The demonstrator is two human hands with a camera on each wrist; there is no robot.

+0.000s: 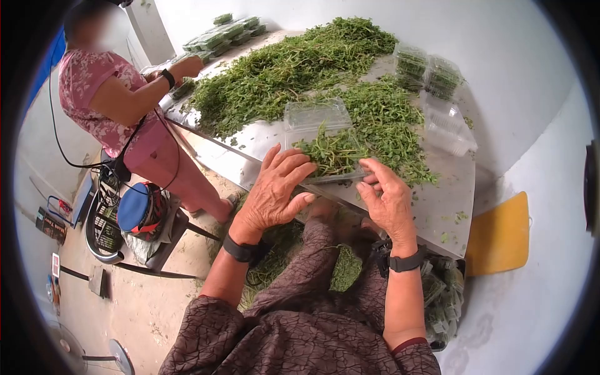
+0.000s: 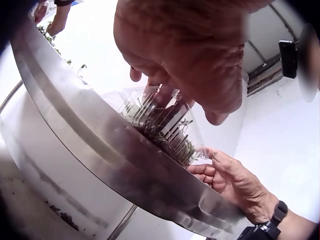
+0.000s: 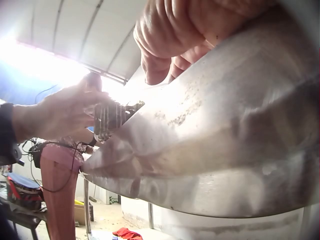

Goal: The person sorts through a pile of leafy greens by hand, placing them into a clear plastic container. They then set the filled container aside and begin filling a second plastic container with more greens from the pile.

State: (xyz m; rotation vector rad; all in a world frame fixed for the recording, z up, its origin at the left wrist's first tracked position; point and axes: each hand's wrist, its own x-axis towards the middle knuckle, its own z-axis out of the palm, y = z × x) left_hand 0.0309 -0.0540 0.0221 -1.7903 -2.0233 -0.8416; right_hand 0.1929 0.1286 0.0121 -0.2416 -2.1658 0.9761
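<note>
A clear plastic clamshell box (image 1: 334,178), its lid (image 1: 317,115) raised, sits at the table's near edge with leafy green sprigs (image 1: 331,150) in its base. My left hand (image 1: 275,187) is at the box's left front side, fingers extended and thumb spread. In the left wrist view its palm hangs large over the box. My right hand (image 1: 387,197) is at the right front corner, fingers loosely bent, fingertips right at the rim. In the right wrist view, that hand's fingers (image 3: 155,67) hang above the metal table edge.
Loose greens (image 1: 294,69) cover much of the table (image 1: 447,212). Filled boxes (image 1: 412,67) and stacked empty ones (image 1: 447,125) stand at the right, more packed boxes (image 1: 225,34) at the far left. Another person (image 1: 119,94) works at the left side. A yellow board (image 1: 500,234) leans at right.
</note>
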